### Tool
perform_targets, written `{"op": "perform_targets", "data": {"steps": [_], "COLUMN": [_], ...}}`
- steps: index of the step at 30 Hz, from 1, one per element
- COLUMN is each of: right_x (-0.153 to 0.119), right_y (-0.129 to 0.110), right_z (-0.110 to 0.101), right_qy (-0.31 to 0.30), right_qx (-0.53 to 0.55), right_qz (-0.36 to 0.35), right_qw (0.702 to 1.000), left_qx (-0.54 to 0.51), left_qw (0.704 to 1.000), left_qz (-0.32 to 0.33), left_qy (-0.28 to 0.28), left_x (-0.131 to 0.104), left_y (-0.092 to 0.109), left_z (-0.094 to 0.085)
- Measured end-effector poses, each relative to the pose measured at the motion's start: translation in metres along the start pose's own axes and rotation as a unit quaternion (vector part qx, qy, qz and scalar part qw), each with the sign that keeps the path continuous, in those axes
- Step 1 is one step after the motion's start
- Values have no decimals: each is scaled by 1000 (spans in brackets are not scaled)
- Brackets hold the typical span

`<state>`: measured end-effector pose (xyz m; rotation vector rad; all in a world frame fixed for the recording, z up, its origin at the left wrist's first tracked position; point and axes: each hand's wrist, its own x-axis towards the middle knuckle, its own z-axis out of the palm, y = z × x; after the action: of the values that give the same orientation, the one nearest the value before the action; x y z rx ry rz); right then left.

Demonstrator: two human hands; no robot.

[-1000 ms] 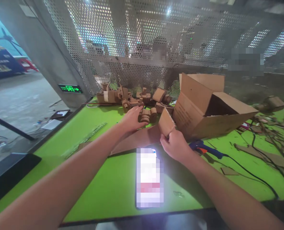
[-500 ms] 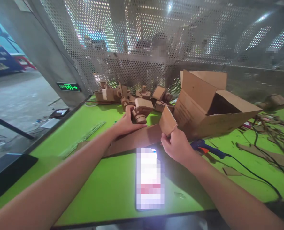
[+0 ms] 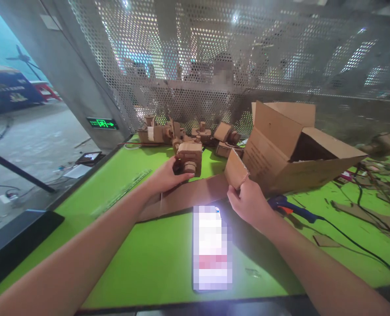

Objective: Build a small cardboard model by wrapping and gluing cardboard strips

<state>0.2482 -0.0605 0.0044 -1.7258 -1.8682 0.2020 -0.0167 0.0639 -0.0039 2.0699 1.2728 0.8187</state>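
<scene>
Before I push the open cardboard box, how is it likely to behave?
The open cardboard box would probably slide before tipping, since it sits wide and low. Its raised flaps look thin, so they may bend if caught.

Both hands point(image 3: 249, 199) reach forward, fingers curled.

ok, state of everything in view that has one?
Left hand: gripping the cardboard camera model
Cardboard camera model: held, lens facing the wearer
Right hand: closed on the small cardboard panel
Small cardboard panel: held tilted
Cardboard strip: lying on the tabletop
Cardboard box: top flaps open
Phone: screen lit
Glue gun: lying down, power can't tell
Exit sign: lit
</scene>
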Motion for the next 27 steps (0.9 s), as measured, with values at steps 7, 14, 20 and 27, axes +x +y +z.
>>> {"op": "perform_targets", "data": {"steps": [7, 14, 20, 27], "right_x": [0, -3, -1, -1], "right_y": [2, -2, 4, 9], "right_z": [-2, -7, -14, -9], "right_qy": [9, 42, 146, 121], "right_qx": [-17, -9, 38, 102], "right_qz": [-12, -7, -10, -27], "right_qw": [1000, 999, 989, 987], "left_qx": [164, 178, 228, 205], "left_qw": [975, 979, 957, 960], "left_qz": [-87, 96, 171, 192], "left_qy": [119, -11, -58, -2], "left_x": [-27, -56, -57, -57], "left_y": [24, 60, 49, 52], "left_z": [1, 14, 17, 14]}}
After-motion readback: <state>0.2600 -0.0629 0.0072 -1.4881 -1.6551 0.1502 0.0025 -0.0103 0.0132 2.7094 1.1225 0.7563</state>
